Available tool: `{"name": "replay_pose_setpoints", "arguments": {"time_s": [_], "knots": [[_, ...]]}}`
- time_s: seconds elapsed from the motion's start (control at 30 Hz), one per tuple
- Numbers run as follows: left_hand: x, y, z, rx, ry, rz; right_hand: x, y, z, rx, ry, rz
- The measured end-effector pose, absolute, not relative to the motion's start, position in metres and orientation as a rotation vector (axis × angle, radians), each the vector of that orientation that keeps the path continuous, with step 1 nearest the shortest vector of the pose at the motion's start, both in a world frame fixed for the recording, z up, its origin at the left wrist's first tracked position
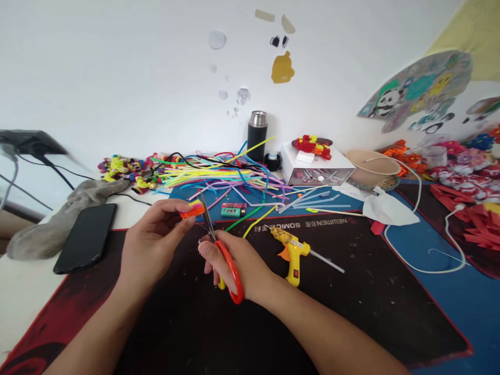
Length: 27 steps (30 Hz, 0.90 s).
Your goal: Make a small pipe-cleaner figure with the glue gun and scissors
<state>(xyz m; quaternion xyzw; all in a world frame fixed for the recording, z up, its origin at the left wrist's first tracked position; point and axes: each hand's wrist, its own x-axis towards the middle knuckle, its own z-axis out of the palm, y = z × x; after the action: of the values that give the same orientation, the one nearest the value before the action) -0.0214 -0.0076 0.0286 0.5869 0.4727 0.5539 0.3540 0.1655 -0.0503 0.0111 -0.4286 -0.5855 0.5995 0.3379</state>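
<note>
Holding red-handled scissors (pixel 229 260) up to a small fuzzy piece (pixel 191 211), left of the yellow glue gun (pixel 295 250).
The left hand (pixel 150 240) pinches the orange-and-yellow piece between thumb and fingers; the right hand (pixel 246 260) grips the scissors' handles, blades at the piece's edge. Pipe cleaners (pixel 211 177) lie heaped behind the glue gun, to its left.

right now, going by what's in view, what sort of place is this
Most likely a handicraft workspace, whether at home or in a workshop I can't tell. The pile of colourful pipe cleaners, the yellow glue gun and the scissors in the right hand point to it.
</note>
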Motion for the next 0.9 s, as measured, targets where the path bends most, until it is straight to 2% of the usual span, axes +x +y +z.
{"name": "replay_pose_setpoints", "arguments": {"time_s": [0.9], "knots": [[-0.0257, -0.0106, 0.0293, 1.744, 1.253, 1.385, 0.1669, -0.0481, 0.0169, -1.267, -1.633, 1.404]]}}
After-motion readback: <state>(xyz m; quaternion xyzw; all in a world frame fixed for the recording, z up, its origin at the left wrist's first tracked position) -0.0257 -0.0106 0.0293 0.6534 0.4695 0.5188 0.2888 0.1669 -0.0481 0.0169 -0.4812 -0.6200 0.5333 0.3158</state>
